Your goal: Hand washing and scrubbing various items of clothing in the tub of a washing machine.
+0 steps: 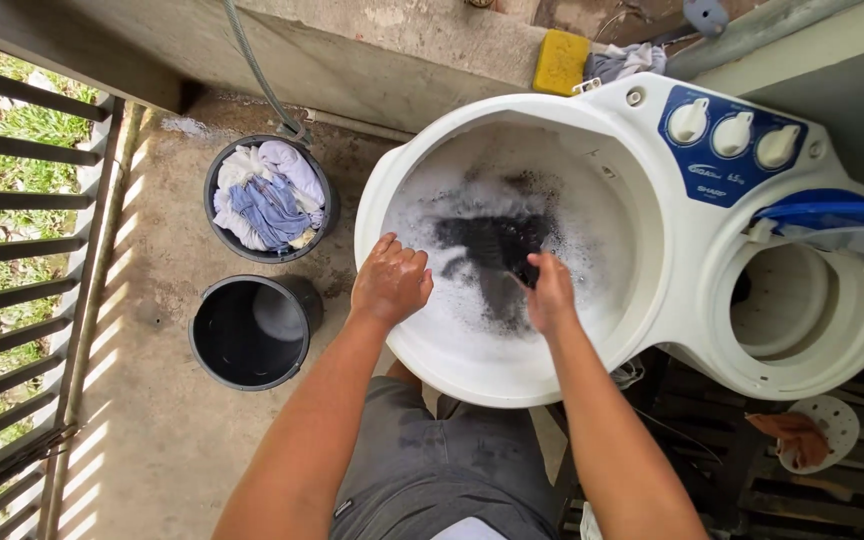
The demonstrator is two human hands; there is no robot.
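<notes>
A white twin-tub washing machine stands in front of me, its big round tub full of soapy water. A dark garment floats in the foam. My right hand reaches into the tub and grips the near edge of that garment. My left hand rests curled on the tub's left rim, holding nothing I can see. The smaller spin tub at the right is open.
Two black buckets stand on the concrete floor at left: one holds light and blue clothes, the other looks empty. A metal railing borders the left side. A yellow sponge and a grey rag lie behind the machine.
</notes>
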